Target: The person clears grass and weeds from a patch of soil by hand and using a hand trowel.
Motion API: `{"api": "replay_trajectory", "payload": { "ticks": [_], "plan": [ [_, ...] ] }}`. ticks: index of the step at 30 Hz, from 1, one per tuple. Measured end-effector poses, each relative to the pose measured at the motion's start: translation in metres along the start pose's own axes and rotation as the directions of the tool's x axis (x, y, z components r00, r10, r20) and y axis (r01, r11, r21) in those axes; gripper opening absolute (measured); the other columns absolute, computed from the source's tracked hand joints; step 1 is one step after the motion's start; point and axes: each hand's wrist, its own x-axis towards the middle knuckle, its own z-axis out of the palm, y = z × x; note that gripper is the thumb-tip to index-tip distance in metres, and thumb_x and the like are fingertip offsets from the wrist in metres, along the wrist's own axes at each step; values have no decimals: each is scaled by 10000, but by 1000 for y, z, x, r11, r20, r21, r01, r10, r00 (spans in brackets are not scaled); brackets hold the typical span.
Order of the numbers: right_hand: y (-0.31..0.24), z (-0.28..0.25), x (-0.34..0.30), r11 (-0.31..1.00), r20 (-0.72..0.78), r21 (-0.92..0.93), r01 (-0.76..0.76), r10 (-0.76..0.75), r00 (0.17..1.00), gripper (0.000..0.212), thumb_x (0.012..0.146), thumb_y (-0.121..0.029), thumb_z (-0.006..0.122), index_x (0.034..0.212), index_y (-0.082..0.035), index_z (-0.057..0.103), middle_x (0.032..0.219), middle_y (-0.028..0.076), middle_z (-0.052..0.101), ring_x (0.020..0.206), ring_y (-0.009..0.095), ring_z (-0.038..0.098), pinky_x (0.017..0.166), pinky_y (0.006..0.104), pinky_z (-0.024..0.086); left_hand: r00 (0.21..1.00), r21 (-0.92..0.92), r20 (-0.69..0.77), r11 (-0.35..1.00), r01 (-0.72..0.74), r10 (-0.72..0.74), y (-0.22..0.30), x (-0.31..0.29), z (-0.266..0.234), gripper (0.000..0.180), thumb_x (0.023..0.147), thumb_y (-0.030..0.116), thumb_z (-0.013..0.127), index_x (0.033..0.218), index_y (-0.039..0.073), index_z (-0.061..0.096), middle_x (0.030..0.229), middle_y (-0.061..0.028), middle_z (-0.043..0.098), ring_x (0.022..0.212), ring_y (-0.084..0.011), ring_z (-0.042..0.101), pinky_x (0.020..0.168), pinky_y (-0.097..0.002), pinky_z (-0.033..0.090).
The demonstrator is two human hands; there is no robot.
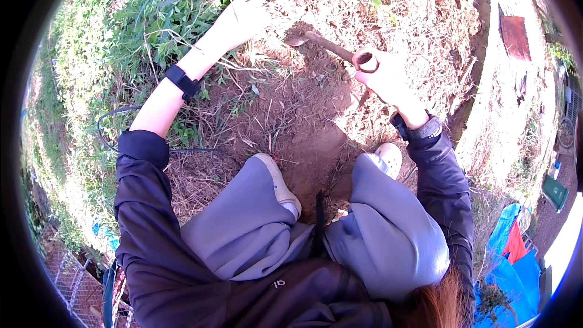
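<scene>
My right hand [388, 76] is closed around a hand tool [331, 47] with a brown shaft and a small, pale blade at its far end. A round, hollow-looking end shows at my fingers, and the blade rests by a patch of dark, loose soil [302, 29]. Over the edge of the green weeds [176, 18] reaches my left hand [240, 21], its fingers stretched forward and apart. Strong sunlight washes out both hands, so finger detail is faint. Nothing shows in the left one.
I squat with a shoe [278, 181] on each side of bare brown soil [297, 115]. Dry straw [413, 0] covers the ground ahead and to the right. A dark cable [103, 127] loops by my left arm. Blue sheeting [516, 279] lies at the lower right.
</scene>
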Motion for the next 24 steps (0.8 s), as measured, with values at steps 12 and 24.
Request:
{"api": "replay_trajectory", "payload": {
  "ticks": [12,24],
  "plan": [
    [-11,17,-36,791,93,-535,297,-294,951,180,661,-99,599,819,-127,519,612,94,545,554,271,574,492,376,446,990,35,61,992,125,-127,22,-42,-17,81,715,140,509,788,104,509,791,-19,484,856,-172,471,801,-328,365],
    [2,-78,-101,996,-303,-83,-30,3,953,170,620,21,580,774,-47,558,650,2,521,608,49,472,589,211,409,743,-492,-81,675,550,-664,29,-90,19,178,725,179,679,768,20,612,716,-78,567,772,-244,519,713,-354,399]
  ]
}}
